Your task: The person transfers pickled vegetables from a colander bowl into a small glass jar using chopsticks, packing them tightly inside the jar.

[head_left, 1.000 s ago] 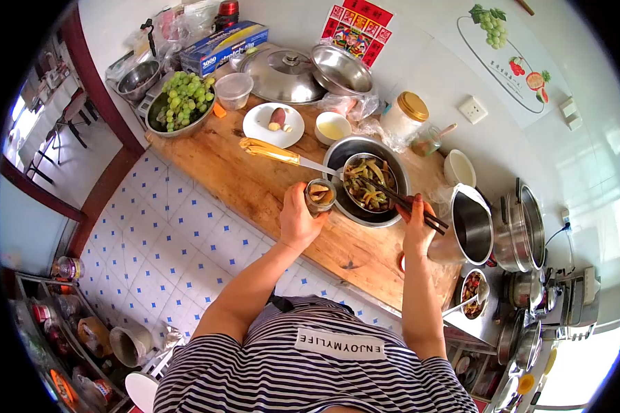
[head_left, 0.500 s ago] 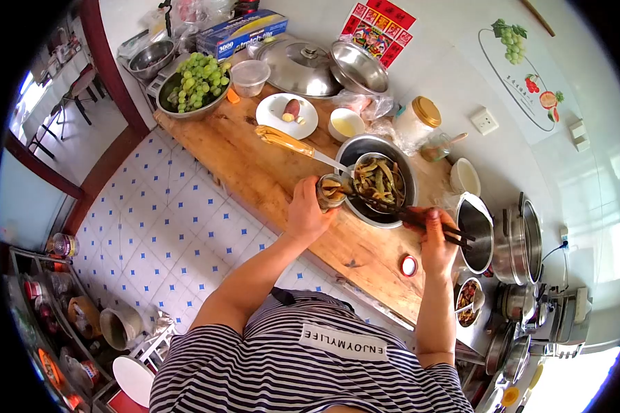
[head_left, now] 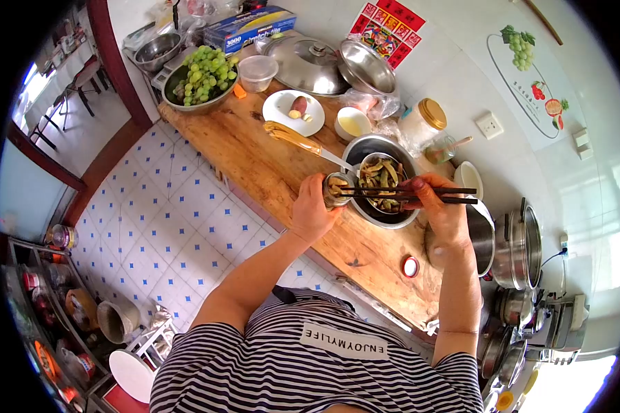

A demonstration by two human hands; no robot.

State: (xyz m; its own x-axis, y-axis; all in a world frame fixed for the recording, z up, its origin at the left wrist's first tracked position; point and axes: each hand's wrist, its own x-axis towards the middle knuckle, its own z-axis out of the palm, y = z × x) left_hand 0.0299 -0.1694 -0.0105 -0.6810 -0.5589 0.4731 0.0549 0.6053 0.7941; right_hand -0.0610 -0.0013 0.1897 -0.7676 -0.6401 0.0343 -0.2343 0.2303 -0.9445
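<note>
My left hand (head_left: 313, 208) is wrapped round a small glass jar (head_left: 335, 190), its mouth tilted toward the bowl. Pieces of the food show inside the jar. In my right hand (head_left: 437, 203) is a pair of dark chopsticks (head_left: 455, 195), lying almost level over the bowl with their tips at the jar's mouth. Below them, strips of greenish-brown pickled vegetable (head_left: 377, 173) fill a smaller bowl set inside a steel basin (head_left: 373, 144). A ladle with a yellow-brown handle (head_left: 293, 135) rests with its head in that bowl.
A red-rimmed jar lid (head_left: 410, 266) lies on the wooden counter (head_left: 351, 256). Behind the basin stand a white bowl of yellow liquid (head_left: 353, 124), a plate (head_left: 279, 105), and a gold-lidded jar (head_left: 424, 118). Grapes (head_left: 207, 76) fill a bowl at the far left. Steel pots (head_left: 517, 241) stand right.
My right hand has risen and turned, bringing the chopsticks from a slant down in the bowl to nearly level at the jar's mouth. My left hand keeps hold of the jar.
</note>
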